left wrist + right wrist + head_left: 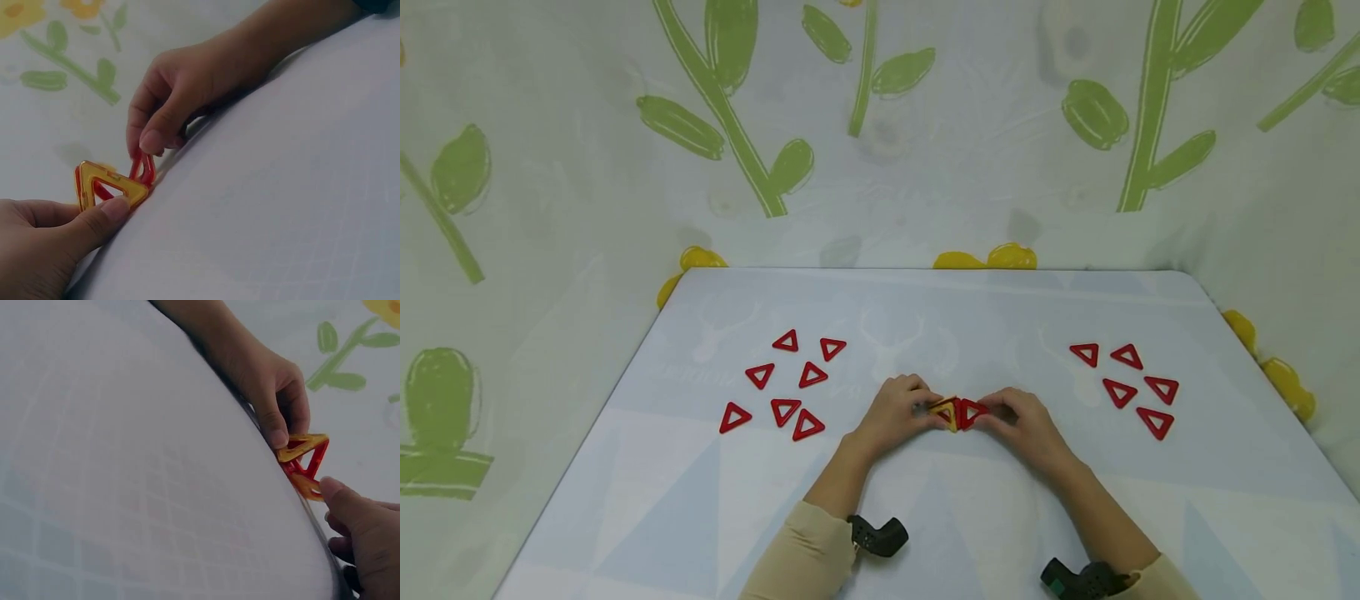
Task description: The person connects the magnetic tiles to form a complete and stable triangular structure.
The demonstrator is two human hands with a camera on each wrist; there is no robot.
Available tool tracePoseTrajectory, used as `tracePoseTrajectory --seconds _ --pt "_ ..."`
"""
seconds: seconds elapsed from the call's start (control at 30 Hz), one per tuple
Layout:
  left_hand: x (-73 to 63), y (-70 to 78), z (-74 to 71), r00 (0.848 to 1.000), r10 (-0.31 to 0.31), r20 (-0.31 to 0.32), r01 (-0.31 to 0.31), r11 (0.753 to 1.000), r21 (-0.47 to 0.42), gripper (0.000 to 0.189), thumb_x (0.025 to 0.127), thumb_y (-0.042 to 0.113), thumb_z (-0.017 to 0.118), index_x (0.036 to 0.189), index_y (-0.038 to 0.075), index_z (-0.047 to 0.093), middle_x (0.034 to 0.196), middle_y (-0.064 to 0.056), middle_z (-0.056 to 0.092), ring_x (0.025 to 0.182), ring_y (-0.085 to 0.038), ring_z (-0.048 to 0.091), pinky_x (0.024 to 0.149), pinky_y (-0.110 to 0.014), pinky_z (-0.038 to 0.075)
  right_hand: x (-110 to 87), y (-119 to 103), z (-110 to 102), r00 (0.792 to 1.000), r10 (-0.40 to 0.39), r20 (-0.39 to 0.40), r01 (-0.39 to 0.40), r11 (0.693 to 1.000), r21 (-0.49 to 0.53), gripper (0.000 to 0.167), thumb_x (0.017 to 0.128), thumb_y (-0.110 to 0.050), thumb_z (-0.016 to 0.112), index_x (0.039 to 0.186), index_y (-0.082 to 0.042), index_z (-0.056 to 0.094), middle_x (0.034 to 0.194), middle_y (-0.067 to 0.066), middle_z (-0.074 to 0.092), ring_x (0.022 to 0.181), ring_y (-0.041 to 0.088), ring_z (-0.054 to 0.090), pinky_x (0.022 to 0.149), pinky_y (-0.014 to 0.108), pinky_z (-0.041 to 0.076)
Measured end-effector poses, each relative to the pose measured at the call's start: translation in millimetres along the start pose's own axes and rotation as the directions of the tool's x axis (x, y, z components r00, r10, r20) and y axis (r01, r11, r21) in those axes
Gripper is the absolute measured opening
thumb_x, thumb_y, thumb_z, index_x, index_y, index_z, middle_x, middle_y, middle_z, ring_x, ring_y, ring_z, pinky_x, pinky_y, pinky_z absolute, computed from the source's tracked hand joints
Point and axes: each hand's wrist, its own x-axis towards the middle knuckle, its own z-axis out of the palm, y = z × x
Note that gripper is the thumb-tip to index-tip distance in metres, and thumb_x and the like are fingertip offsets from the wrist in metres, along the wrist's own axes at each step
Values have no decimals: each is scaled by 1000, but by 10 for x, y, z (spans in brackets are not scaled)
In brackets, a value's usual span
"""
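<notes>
Over the middle of the table, my left hand (898, 415) pinches a yellow triangular magnetic tile (128, 185) between thumb and fingers. Behind that tile, red edges show in the left wrist view, so other tiles stand against it. My right hand (1028, 429) pinches a red triangular magnetic tile (972, 413) by its right corner. The two tiles meet at their inner edges, standing up at an angle to each other. In the right wrist view, the yellow tile (306, 446) and a red tile (315, 459) form a small open shape; fingers hide part of it.
Several loose red triangular tiles (786, 412) lie scattered left of my hands. Several more red triangles (1119, 392) lie to the right. The pale table (880, 292) ends at a back edge against a wall covering (977, 167) printed with leaves.
</notes>
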Motion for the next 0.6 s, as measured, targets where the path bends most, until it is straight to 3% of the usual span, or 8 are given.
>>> tracePoseTrajectory --seconds 0.1,0.27,0.4,0.47,0.6 --pt "2 9 5 1000 11 0 -11 1000 11 38 73 37 78 102 14 73 92 2 60 83 -12 54 77 -29 42 5 -27 14 998 45 36 -47 997 62 28 77 -10 76 103 -5 67 87 0 68 74 2 56 67 21 49" --pt "7 8 20 1000 26 11 -26 999 28 37 75 38 77 103 15 72 92 3 59 82 -12 53 76 -28 41 27 -114 23 990 100 96 -106 992 62 38 76 -15 78 110 -2 67 85 1 67 72 6 55 65 22 49" --pt "7 11 25 999 44 4 -44 998 37 37 74 38 77 103 14 72 92 2 59 82 -12 53 76 -28 42 31 -159 24 987 134 90 -140 988 64 39 76 -16 78 110 -2 67 86 0 67 74 6 55 66 22 48" --pt "8 18 26 998 60 -5 -59 997 40 37 74 37 77 102 14 72 92 2 59 82 -12 53 75 -28 42 36 -161 33 991 107 80 -115 989 97 37 76 -13 78 109 -1 68 85 0 67 74 5 56 67 21 49" --pt "14 33 24 993 110 -31 -108 993 50 36 74 37 77 101 13 72 92 2 59 82 -12 54 74 -28 42 55 -134 65 998 -18 54 10 988 153 32 75 -4 76 105 1 68 82 1 67 75 6 58 68 22 50"
